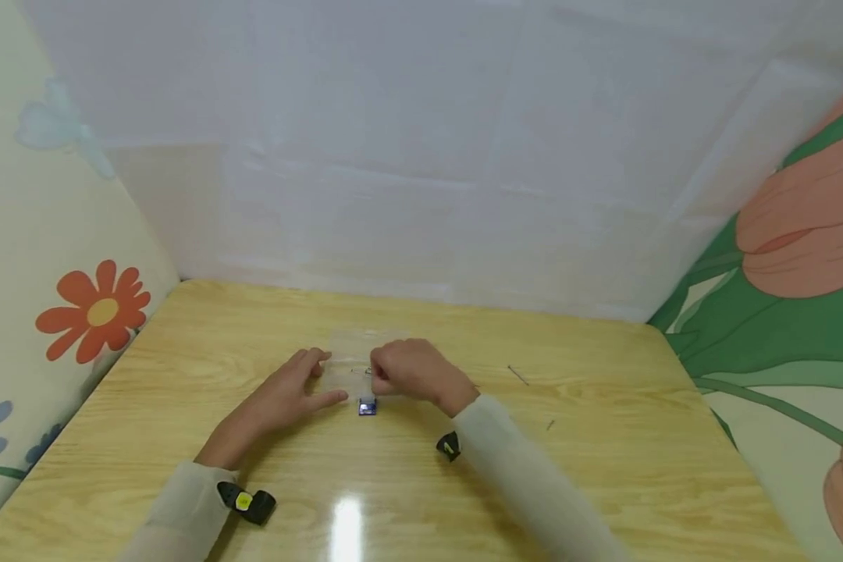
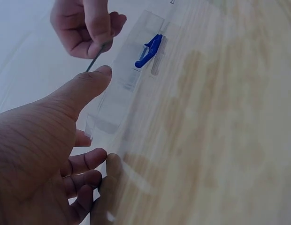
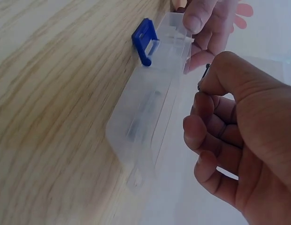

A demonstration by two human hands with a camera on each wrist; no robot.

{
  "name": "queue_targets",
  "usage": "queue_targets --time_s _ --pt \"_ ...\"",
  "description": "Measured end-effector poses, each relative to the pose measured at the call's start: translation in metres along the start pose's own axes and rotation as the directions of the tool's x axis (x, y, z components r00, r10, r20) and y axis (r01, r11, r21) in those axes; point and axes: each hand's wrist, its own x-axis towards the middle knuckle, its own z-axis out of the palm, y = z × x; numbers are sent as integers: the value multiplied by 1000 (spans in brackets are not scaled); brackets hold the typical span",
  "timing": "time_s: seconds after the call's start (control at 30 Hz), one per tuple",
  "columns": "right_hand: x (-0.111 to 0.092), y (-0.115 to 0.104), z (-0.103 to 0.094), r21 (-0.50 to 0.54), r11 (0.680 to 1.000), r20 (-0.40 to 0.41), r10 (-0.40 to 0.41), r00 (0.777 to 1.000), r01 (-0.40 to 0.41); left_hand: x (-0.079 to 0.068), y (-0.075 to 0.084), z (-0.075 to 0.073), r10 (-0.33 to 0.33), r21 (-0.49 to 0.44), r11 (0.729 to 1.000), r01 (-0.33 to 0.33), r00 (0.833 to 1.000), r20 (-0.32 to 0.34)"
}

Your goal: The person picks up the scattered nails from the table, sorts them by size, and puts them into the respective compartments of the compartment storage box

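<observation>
Pinching a thin nail (image 2: 95, 60) over the clear box (image 3: 150, 101), the right hand (image 1: 410, 373) should lower it straight while the relaxed left hand (image 1: 288, 390) steadies the box's side.

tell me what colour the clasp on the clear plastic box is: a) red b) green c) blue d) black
c, the clasp on the front edge of the clear plastic box shows bright blue in both wrist views and in the head view, just below the right hand, which pinches a thin pin over the box.
</observation>
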Motion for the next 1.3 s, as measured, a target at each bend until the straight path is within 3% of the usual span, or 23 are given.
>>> queue_targets --time_s 0.27,0.6,0.83,1.07,1.3 --pt "6 -12 -1 82 996 -6 -26 1000 26 -2 -3 0 -9 -1 1000 9 1000 1" --pt "-6 -7 -3 64 998 -60 6 998 -2 -2 -3 -1 12 0 1000 -12 1000 0" --pt "-21 4 0 75 997 -97 35 995 -28 -5 -2 -1 -23 -4 1000 23 1000 -6" --pt "-44 20 2 137 987 -122 106 987 -89 -7 -3 -1 -6 9 1000 7 1000 -9" --pt "-66 37 3 123 981 -165 172 971 -153 -7 -4 -3 -6 21 1000 7 1000 -6"
